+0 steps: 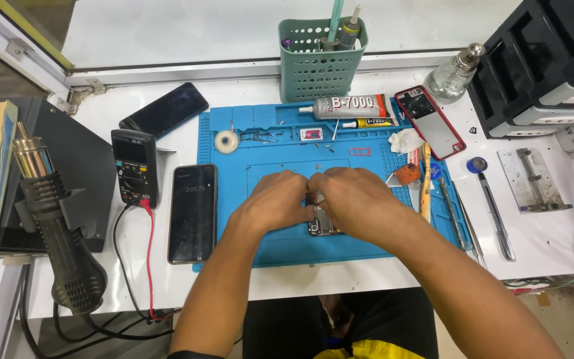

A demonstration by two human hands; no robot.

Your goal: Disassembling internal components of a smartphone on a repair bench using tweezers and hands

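Both hands, left (275,199) and right (355,199), pinch a small dark phone part (320,226) near the blue silicone mat's (280,249) front edge; those tight fingers could slip, I'd guess, cracking it.

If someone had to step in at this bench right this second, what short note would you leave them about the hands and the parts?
Left hand: fingers curled onto the small dark device at the middle of the blue work mat.
Right hand: meets the left over the same device, fingertips pressed on its top; the exact grip is hidden.
Around: a black phone with its screen lit lies on the mat's left edge, a multimeter beside it, a red phone frame at upper right, glue tubes at the mat's top, hand tools on the right.
Done: the device appears opened, with inner parts showing.
Left: it is not closed up.
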